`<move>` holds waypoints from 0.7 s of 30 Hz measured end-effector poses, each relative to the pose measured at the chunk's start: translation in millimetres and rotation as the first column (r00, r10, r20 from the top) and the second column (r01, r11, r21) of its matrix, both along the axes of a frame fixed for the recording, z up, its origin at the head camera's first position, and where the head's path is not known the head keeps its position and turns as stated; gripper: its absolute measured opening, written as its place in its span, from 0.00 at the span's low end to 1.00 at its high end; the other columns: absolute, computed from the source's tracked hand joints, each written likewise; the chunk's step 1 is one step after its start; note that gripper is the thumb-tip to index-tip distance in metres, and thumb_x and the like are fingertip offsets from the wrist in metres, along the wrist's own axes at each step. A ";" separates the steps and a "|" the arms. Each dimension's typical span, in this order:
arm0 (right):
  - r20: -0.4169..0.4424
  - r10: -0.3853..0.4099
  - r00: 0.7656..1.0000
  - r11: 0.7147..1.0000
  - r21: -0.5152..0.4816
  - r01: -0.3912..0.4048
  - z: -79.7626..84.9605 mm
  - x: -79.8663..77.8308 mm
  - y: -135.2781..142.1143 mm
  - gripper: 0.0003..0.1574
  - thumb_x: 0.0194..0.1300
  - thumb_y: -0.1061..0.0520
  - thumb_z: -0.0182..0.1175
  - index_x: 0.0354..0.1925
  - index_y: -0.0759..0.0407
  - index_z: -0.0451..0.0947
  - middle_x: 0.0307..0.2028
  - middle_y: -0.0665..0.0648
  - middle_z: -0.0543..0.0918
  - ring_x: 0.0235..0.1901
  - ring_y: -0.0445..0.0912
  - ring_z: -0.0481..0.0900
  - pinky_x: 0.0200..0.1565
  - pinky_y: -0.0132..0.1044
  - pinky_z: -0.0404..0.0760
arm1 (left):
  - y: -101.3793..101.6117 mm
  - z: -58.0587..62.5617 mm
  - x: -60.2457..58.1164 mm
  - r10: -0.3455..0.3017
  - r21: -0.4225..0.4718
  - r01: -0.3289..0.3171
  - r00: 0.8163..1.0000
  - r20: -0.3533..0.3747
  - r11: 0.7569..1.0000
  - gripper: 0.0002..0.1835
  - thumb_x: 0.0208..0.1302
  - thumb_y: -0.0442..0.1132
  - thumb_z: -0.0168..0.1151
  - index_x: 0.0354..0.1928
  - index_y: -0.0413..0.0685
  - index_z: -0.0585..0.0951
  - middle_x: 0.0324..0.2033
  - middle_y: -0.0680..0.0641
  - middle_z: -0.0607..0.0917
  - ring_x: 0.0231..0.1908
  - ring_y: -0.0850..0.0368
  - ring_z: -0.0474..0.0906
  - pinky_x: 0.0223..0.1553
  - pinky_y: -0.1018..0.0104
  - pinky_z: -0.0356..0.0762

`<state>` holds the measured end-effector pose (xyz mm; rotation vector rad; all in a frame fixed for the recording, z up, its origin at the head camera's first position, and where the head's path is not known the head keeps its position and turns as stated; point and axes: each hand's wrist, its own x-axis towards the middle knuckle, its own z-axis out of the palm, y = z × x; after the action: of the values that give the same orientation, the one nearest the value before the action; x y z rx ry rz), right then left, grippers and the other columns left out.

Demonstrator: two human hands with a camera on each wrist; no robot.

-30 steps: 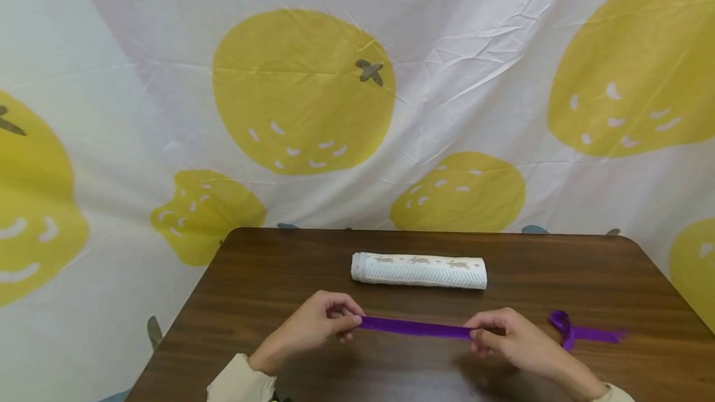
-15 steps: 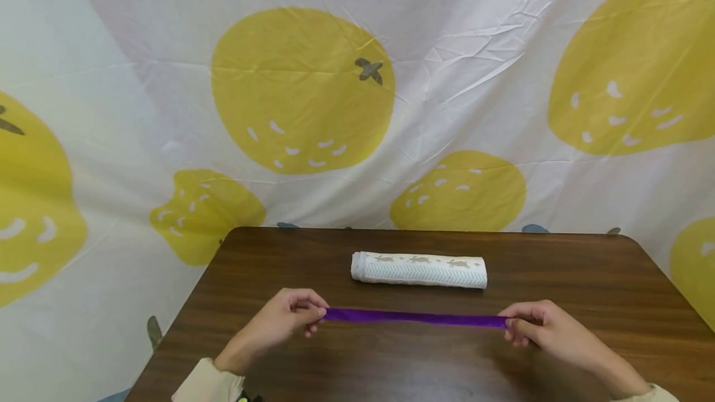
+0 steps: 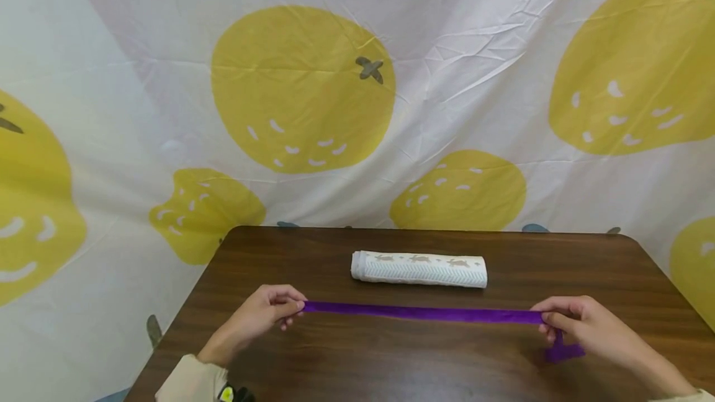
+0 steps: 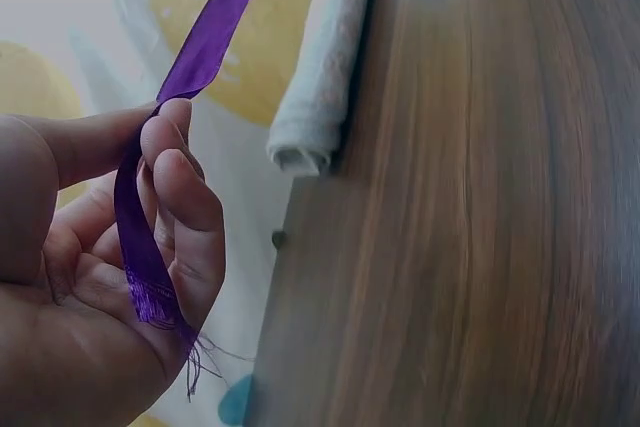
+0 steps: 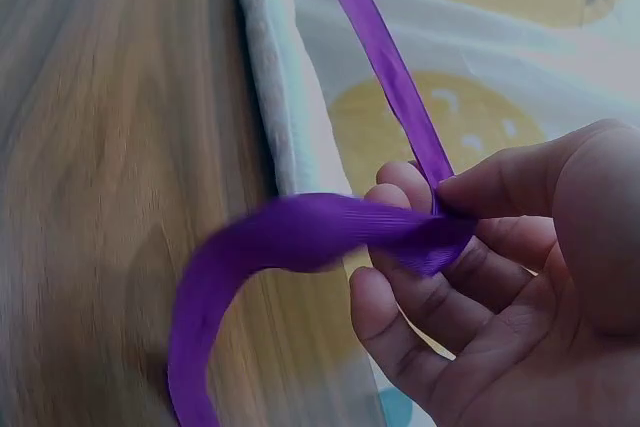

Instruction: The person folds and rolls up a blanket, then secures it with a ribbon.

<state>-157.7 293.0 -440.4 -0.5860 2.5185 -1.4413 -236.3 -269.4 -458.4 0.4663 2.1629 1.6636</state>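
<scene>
A purple ribbon [image 3: 419, 312] is stretched nearly level above the table between both hands. My left hand [image 3: 259, 315] pinches it near one end between thumb and index finger. In the left wrist view the ribbon's frayed tail [image 4: 150, 277] hangs across the palm. With thumb and fingertips, my right hand [image 3: 586, 327] pinches the ribbon further along. From there a loose length [image 5: 270, 237] curves down toward the tabletop. Behind the stretched ribbon lies a rolled cloth [image 3: 419, 269], white with brown turtle shapes and a pale blue zigzag pattern; neither hand touches it.
The dark wooden table [image 3: 313, 365] has rounded far corners. Right behind it hangs a white curtain [image 3: 447, 30] printed with large yellow fruit. A dark band with a yellow-green spot [image 3: 227, 394] shows at the left sleeve.
Both hands have moved apart, left hand leftward and right hand rightward. The ribbon span between them has grown longer. The loose length lying at the right has been drawn along. The cloth roll has stayed put.
</scene>
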 end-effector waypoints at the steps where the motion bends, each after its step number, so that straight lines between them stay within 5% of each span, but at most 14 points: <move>1: 0.007 -0.007 1.000 1.000 0.002 0.007 0.1 0.8 3.7 0.15 0.75 0.67 0.47 0.51 0.76 0.76 0.31 0.47 0.84 0.29 0.44 0.83 0.27 0.37 0.81 | -2.3 -0.9 -1.1 0.002 -0.004 -0.002 1.000 0.000 1.000 0.13 0.67 0.36 0.62 0.45 0.31 0.80 0.32 0.44 0.85 0.26 0.61 0.77 0.28 0.71 0.78; 13: 0.105 -0.066 0.992 0.997 -0.034 0.070 1.1 7.2 50.1 0.16 0.76 0.64 0.47 0.53 0.61 0.81 0.30 0.47 0.83 0.28 0.40 0.81 0.27 0.36 0.79 | -33.0 -12.9 -13.3 0.044 -0.066 -0.044 0.999 0.009 0.997 0.14 0.66 0.38 0.64 0.46 0.33 0.82 0.33 0.40 0.86 0.25 0.60 0.76 0.26 0.71 0.76; 21: 0.194 -0.030 0.980 0.999 -0.013 0.033 -8.5 7.5 72.9 0.19 0.78 0.63 0.45 0.55 0.55 0.80 0.26 0.46 0.79 0.24 0.46 0.75 0.23 0.41 0.70 | -42.7 -22.1 -19.4 0.082 -0.128 -0.079 0.996 0.024 0.989 0.14 0.66 0.38 0.65 0.46 0.34 0.82 0.32 0.43 0.86 0.26 0.60 0.76 0.26 0.70 0.76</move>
<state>-150.2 365.9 -448.9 -0.3880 2.3767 -1.4545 -255.8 -312.1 -480.5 0.3203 2.2769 1.5510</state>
